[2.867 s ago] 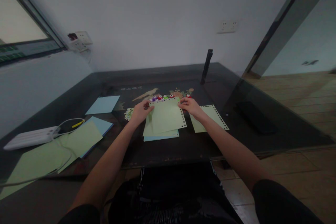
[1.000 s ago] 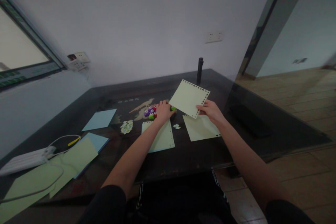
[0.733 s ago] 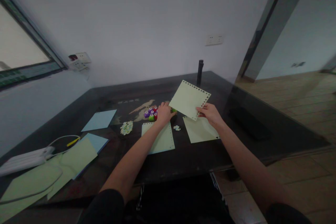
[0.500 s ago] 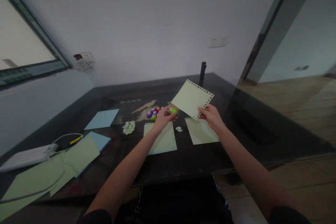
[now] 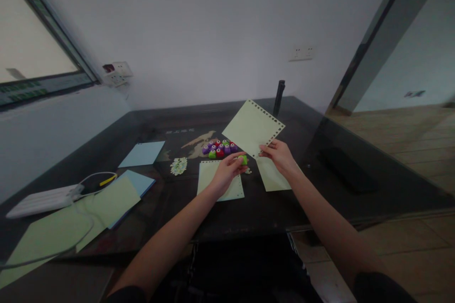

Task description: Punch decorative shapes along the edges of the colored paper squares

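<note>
My left hand (image 5: 227,173) holds a small green craft punch (image 5: 243,159) between thumb and fingers, above a pale sheet on the table (image 5: 208,174) with holes along its edges. In my right hand (image 5: 279,155) a pale yellow-green paper sheet (image 5: 250,128) is pinched by its lower corner, tilted up. Dark holes line two of its edges. The punch is close to that sheet's lower corner, apart from it. Behind my left hand stand several purple, red and green craft punches (image 5: 219,151). Under my right hand lies another pale sheet (image 5: 273,179).
Left of the middle lies a pile of small paper cut-outs (image 5: 178,166). Blue paper (image 5: 142,154), more pale sheets (image 5: 110,203) and a white power strip (image 5: 44,201) with a cord occupy the left side. A black upright object (image 5: 279,97) stands at the back.
My left hand has lifted the green punch away from the group, moving right and toward me, near the raised sheet. The view has shifted slightly.
</note>
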Available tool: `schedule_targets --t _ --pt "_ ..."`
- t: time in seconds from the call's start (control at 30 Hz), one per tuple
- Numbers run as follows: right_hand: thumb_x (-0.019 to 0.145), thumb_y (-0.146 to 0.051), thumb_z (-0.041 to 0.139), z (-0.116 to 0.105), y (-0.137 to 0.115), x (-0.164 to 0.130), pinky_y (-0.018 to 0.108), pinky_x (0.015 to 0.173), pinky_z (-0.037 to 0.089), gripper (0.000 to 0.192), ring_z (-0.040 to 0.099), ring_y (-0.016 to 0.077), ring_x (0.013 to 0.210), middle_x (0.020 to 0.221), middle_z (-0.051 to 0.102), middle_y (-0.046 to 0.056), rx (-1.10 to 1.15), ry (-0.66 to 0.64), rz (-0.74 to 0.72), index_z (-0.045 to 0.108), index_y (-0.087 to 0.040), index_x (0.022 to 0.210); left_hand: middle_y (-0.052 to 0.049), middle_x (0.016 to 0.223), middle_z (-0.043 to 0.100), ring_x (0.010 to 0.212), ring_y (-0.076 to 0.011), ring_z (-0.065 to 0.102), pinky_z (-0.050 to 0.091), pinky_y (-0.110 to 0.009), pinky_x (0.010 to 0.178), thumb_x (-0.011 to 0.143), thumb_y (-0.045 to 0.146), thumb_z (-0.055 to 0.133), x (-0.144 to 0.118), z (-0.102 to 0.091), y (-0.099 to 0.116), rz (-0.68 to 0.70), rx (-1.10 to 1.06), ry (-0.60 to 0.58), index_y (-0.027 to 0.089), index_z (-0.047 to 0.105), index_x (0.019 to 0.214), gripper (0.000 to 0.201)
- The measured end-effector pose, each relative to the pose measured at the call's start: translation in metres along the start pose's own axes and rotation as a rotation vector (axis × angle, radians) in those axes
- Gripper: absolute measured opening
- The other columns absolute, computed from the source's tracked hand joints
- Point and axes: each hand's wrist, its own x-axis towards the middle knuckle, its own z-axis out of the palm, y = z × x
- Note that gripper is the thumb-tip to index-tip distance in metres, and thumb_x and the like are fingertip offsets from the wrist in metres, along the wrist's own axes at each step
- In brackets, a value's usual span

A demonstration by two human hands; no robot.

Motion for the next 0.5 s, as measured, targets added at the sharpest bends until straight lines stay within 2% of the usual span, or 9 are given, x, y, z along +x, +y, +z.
schedule_targets --t 0.1,0.27,0.5 --pt "0.052 -0.038 0.079 0.001 0.002 -0.001 0.027 0.053 0.052 0.039 0.057 0.0124 0.060 0.071 0.064 0.002 -0.033 0.035 -0.048 0.061 -0.016 0.078 -0.005 0.089 0.066 0.071 -0.0113 0.064 0.052 -0.030 0.077 0.072 0.028 0.074 -0.002 0.002 0.000 0.008 0.011 0.014 0.016 0.060 0.113 0.044" --pt "0.055 -0.040 0.077 0.007 0.001 -0.006 0.027 0.055 0.052 0.034 0.056 0.0124 0.062 0.068 0.061 0.000 -0.039 0.070 -0.119 0.058 -0.017 0.073 -0.007 0.091 0.065 0.076 -0.0130 0.064 0.051 -0.032 0.081 0.069 0.026 0.075 0.000 0.004 -0.004 0.041 0.042 0.022 0.013 0.061 0.098 0.035" --pt "0.058 -0.039 0.076 0.012 0.001 -0.011 0.027 0.056 0.053 0.036 0.058 0.0131 0.065 0.076 0.064 0.001 -0.016 0.043 -0.123 0.061 -0.017 0.081 -0.008 0.097 0.065 0.081 -0.0151 0.065 0.050 -0.035 0.085 0.069 0.027 0.074 -0.002 0.003 -0.004 0.076 0.090 0.003 0.013 0.060 0.099 0.037"
